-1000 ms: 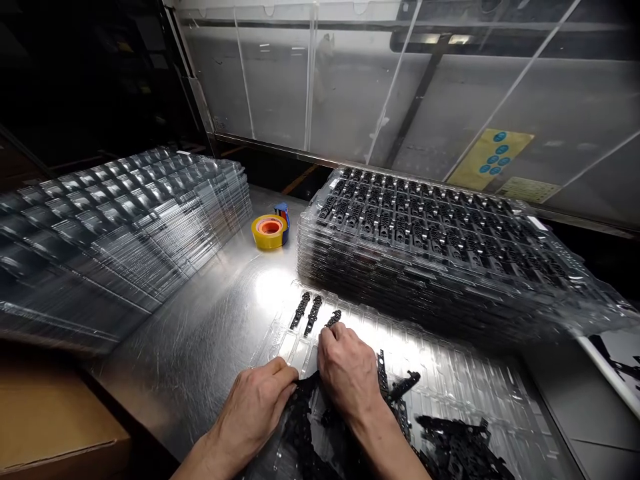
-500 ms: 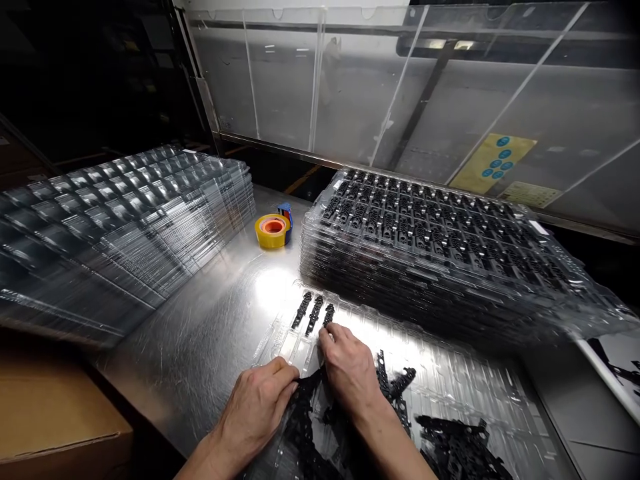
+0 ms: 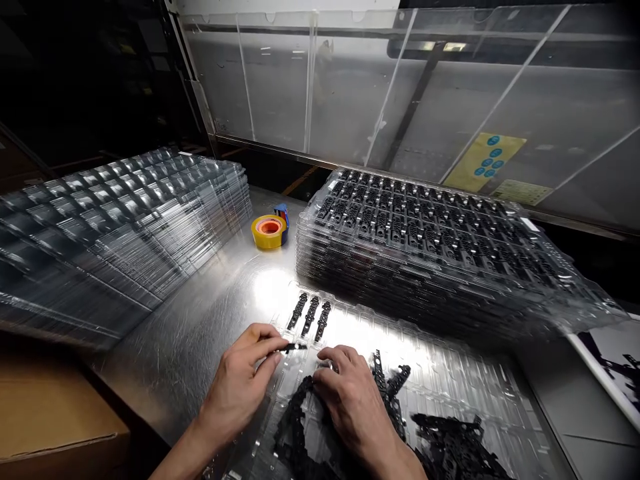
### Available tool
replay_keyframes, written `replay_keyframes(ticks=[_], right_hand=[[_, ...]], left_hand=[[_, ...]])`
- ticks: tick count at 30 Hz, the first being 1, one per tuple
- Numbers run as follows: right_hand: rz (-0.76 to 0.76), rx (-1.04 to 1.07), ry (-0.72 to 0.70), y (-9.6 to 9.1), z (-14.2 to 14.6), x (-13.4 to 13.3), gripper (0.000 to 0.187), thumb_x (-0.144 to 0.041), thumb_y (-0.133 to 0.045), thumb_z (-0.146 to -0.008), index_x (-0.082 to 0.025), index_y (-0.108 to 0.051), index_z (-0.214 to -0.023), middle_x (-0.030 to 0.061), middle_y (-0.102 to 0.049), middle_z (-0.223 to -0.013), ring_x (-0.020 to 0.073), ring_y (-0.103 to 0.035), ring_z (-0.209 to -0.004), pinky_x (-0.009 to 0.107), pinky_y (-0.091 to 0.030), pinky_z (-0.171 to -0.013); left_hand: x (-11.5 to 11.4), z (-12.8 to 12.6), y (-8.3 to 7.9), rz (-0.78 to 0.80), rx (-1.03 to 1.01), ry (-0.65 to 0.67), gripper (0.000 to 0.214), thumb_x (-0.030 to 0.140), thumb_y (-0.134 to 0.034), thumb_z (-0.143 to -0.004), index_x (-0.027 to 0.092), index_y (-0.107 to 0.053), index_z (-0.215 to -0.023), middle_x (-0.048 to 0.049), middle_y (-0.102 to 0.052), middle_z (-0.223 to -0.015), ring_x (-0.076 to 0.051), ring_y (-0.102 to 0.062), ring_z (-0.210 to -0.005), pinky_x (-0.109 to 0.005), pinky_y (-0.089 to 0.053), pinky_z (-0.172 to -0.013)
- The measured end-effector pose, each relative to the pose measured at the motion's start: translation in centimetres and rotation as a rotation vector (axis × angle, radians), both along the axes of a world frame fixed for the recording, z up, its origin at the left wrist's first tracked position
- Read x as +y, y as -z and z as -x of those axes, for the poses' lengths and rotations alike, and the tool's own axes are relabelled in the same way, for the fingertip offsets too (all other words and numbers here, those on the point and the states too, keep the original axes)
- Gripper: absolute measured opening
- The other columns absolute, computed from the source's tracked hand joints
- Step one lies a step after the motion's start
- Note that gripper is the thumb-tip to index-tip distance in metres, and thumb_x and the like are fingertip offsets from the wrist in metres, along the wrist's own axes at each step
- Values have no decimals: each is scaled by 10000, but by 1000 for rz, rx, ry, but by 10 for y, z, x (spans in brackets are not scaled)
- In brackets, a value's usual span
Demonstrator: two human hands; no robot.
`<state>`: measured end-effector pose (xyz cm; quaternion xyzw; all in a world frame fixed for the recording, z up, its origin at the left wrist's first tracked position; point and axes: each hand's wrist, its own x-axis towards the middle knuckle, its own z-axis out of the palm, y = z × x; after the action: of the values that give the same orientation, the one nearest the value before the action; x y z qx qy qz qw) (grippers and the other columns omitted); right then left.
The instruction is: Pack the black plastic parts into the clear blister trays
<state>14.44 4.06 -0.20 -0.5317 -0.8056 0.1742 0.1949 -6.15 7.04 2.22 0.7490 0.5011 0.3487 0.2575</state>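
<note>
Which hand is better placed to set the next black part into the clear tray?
Left, probably. The left hand already pinches a black part just below the three seated parts. The right hand rests on the loose pile.

Factory packing station, steel workbench (image 3: 200,347), stacked clear trays (image 3: 125,227), trays of black parts (image 3: 425,247)

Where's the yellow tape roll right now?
In the head view, the yellow tape roll lies flat on the metal table, far left of centre, between the stack of empty trays and the stack of filled trays.
</note>
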Motion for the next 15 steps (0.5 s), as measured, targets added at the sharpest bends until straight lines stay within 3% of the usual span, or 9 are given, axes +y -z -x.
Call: replay_keyframes(ticks=[5, 8, 10, 13, 15], right_hand=[[-119, 102, 3, -3, -16, -20, 200, -137, -429, -930, -218, -607, -972, 25, -645, -908, 148, -573, -775, 264, -437, -697], [-244, 142, 220, -12, -30, -30, 171, -172, -464, -934, -203, -607, -1023, 40, -628, -901, 141, -589, -779, 240, -445, -693], [-312, 125, 358, -17, -35, -29, 154, -205, -487, -932, -194, -622, -1005, 55, -614, -902, 150, -590, -777, 250, -449, -683], [-325, 101, 449, -23, -38, -19, 172, -229, -481, -934, -197, -648, -919, 51, -589, -840, 151, -568, -707, 260, -440, -612], [-300, 145, 463, -24, -40, -12, 185, -217, -476, -932, -194, -656, -896, 53, -584, -846, 152, -569, -712, 261, -455, -605]], left_hand=[[39, -26, -11, 48, -45, 107, 295, 74, -442, -859, 202, -665, -1004, -40, -611, -994, -151, -581, -942, -275, -471, -846], [68, -50, -15, 138, 82, 227, 458, -17, -442, -746, 192, -604, -1120, -42, -619, -1018, -164, -570, -961, -296, -459, -864], [86, -66, -14, 227, 169, 340, 518, -34, -467, -681, 186, -590, -1134, -15, -645, -930, -156, -590, -877, -267, -473, -794], [102, -83, -12, 286, 204, 450, 463, -8, -512, -662, 175, -619, -1073, 27, -656, -768, -132, -603, -724, -218, -473, -671], [106, -87, -10, 276, 209, 457, 412, 4, -499, -679, 167, -637, -1031, 12, -663, -812, -134, -609, -762, -215, -473, -697]])
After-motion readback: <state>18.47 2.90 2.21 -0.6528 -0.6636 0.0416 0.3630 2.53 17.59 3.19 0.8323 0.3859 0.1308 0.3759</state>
